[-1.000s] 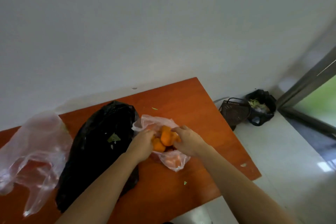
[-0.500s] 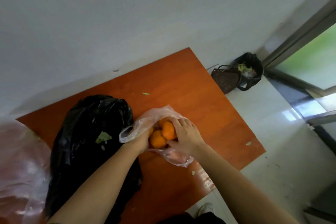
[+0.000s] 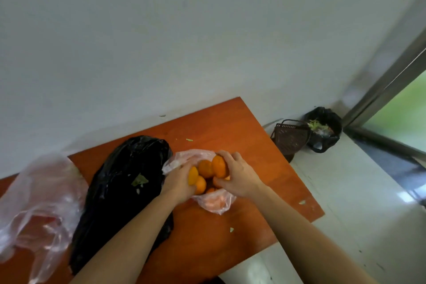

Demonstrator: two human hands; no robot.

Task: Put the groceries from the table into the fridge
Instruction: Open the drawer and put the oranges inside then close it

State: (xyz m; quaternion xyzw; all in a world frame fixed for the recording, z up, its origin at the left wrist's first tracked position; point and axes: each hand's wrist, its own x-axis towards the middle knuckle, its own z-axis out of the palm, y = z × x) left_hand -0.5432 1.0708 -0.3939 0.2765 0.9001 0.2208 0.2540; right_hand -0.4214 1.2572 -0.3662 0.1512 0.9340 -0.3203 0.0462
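Several oranges (image 3: 205, 168) are bunched between my two hands above a thin clear plastic bag (image 3: 215, 203) that lies on the orange-brown table (image 3: 230, 127). My left hand (image 3: 178, 183) cups the oranges from the left, over the bag's open mouth. My right hand (image 3: 237, 176) grips them from the right, fingers curled over the top orange. A black plastic bag (image 3: 124, 187) with a scrap of green leaf on it lies just left of my hands. No fridge is in view.
A crumpled clear bag (image 3: 39, 200) sits at the table's left end. A white wall runs behind the table. On the pale floor to the right stand a dark basket (image 3: 290, 137) and a black-lined bin (image 3: 323, 130) beside a metal door frame (image 3: 389, 76).
More oranges now show between my hands, lifted higher out of the clear bag. The head view has swung back to the left and the left clear bag shows again.
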